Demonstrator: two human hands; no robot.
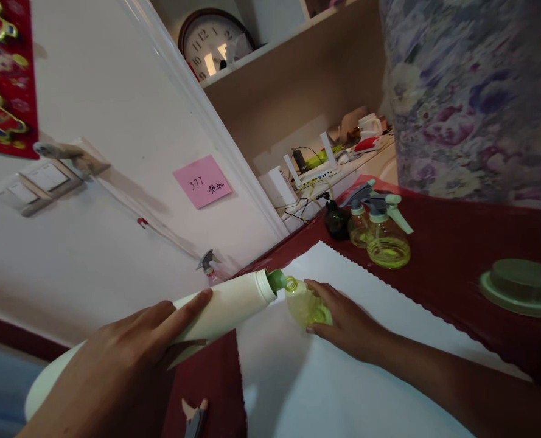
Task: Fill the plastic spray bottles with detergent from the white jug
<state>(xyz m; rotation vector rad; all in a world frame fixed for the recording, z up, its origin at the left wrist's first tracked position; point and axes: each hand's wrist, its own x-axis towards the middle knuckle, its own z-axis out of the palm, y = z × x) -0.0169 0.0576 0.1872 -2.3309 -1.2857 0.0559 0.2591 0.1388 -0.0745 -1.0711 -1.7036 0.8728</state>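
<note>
White bottle: a large cream-white bottle [224, 307] tilted almost flat, its green spout [277, 280] touching the mouth of the small bottle.
Left hand: the left hand [128, 347] is wrapped around the white bottle's body, forefinger stretched along its side.
Small bottle: a clear yellow-green small bottle [304, 304] lying tilted on the white mat [343, 377], neck toward the spout.
Right hand: the right hand [347, 322] is closed over the small bottle from the right, fingers curled round its base.
Table: a table [457, 255] with dark red cloth under the mat.
Spray bottles: three spray bottles [384, 240] stand together beyond the mat, well apart from the hands.
Green lid: a round green lid [521, 286] rests at the right edge.
Wall: a pink note [201, 180] sticks to the white door [115, 201].
</note>
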